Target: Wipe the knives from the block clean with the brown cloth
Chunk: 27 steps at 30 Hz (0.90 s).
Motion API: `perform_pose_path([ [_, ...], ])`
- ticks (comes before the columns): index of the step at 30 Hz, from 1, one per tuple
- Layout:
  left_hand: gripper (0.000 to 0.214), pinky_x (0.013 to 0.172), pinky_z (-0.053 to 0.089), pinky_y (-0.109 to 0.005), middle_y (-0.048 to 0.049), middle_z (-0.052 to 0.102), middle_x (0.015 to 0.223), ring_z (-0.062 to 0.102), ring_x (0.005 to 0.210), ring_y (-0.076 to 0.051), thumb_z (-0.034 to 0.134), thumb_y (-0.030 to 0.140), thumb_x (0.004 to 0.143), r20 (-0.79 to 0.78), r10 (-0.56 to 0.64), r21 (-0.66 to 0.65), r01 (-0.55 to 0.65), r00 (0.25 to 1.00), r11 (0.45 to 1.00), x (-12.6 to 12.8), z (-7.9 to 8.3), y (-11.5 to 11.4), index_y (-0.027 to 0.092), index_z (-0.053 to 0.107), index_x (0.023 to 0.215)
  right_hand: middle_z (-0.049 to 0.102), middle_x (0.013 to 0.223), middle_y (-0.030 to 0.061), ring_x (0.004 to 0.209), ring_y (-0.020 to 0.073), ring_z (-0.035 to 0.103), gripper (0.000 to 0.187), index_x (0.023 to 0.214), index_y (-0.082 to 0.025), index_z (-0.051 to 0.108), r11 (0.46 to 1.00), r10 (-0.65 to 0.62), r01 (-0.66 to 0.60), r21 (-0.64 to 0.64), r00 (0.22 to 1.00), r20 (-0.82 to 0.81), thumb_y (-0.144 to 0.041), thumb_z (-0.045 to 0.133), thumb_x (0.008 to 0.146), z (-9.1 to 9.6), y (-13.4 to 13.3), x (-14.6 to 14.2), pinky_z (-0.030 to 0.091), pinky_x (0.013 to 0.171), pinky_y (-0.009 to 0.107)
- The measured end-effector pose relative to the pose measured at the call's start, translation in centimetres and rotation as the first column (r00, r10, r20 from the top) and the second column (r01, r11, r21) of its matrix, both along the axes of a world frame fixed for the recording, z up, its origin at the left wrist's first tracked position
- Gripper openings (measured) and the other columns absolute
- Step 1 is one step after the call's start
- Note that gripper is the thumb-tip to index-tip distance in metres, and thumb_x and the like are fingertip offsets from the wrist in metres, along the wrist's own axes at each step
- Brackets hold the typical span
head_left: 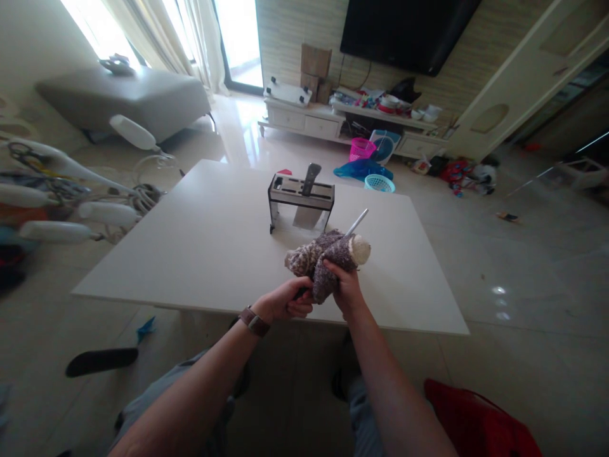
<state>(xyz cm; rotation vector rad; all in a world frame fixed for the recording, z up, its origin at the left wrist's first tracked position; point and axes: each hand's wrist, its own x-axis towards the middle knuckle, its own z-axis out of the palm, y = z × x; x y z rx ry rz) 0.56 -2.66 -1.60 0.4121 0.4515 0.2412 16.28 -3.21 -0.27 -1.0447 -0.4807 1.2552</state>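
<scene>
My left hand (287, 300) is closed around a dark handle, apparently of a knife whose bright blade tip (357, 222) sticks out past the cloth. My right hand (346, 285) grips a mottled brown-and-grey fluffy cloth (320, 256) wrapped around the blade, just above the near edge of the white table (200, 254). Behind the hands stands a metal knife block (299, 198) holding one knife with a dark handle (311, 179).
A drying rack with white bars (61, 190) stands at the left. A grey sofa (124, 95) is at the back left, a TV cabinet (333, 120) with clutter at the back, baskets (379, 183) on the floor, a red object (476, 419) at my right.
</scene>
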Motion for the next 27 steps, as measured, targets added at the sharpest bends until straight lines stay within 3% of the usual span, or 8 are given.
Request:
perform_pose_path([
  [4,0.04,0.032,0.013,-0.013,0.0078,0.027,0.046,0.013,0.035,-0.003,0.059,0.036,0.086,0.045,-0.031,0.054,0.028,0.999,0.998,0.2,0.4,0.1,0.017,0.043,0.056,0.078,0.09,0.0007,0.086,0.0196,0.072,0.037,0.089,-0.019,0.074,0.998,-0.062,0.063,0.018,0.998,-0.018,-0.023,0.089,0.056,0.3,0.2,0.8,0.059,0.085,0.035],
  [7,0.037,0.032,0.011,-0.014,0.0076,0.027,0.046,0.013,0.035,-0.003,0.059,0.035,0.083,0.044,-0.029,0.055,0.026,0.999,0.998,0.1,0.2,0.1,0.016,0.044,0.055,0.078,0.089,0.0002,0.085,0.0193,0.071,0.034,0.088,-0.019,0.074,1.0,-0.02,0.02,0.001,1.0,-0.021,-0.025,0.088,0.057,0.2,0.1,1.2,0.059,0.085,0.034],
  [12,0.029,0.033,0.012,-0.015,0.0053,0.025,0.039,0.019,0.035,-0.005,0.058,0.029,0.065,-0.073,0.022,0.149,-0.011,0.997,0.989,0.2,-1.0,-0.1,0.018,0.04,0.045,0.08,0.098,0.0025,0.096,0.0233,0.072,0.039,0.093,-0.019,0.076,0.997,0.079,-0.081,0.014,0.987,0.14,-0.026,0.09,0.058,-0.6,-0.3,1.1,0.057,0.094,0.04],
  [20,0.021,0.037,0.013,-0.017,0.0082,0.03,0.043,0.023,0.036,-0.004,0.058,0.024,0.059,-0.237,0.17,0.379,-0.07,0.956,0.923,0.8,-0.2,-0.6,0.021,0.038,0.056,0.08,0.094,0.0025,0.091,0.0224,0.073,0.044,0.1,-0.017,0.077,0.998,-0.037,0.026,0.057,0.98,0.196,-0.026,0.091,0.058,-1.3,0.0,0.3,0.059,0.09,0.039],
  [24,0.022,0.04,0.018,-0.02,0.0065,0.039,0.047,0.03,0.039,-0.006,0.063,0.032,0.066,-0.437,0.262,0.556,0.029,0.861,0.831,1.0,0.0,-0.1,0.02,0.044,0.063,0.08,0.095,0.0025,0.09,0.0214,0.073,0.042,0.099,-0.017,0.077,0.99,-0.135,0.127,0.058,0.976,0.168,-0.025,0.089,0.059,-0.9,0.3,0.7,0.059,0.089,0.038],
  [27,0.028,0.046,0.025,-0.022,0.003,0.045,0.049,0.039,0.046,-0.009,0.065,0.038,0.073,-0.54,0.428,0.75,0.183,0.725,0.636,1.1,-0.6,0.2,0.016,0.054,0.059,0.08,0.099,0.003,0.092,0.0214,0.073,0.042,0.099,-0.017,0.076,0.987,-0.162,0.159,0.038,0.979,0.127,-0.024,0.088,0.059,-0.6,0.4,0.9,0.059,0.09,0.038],
])
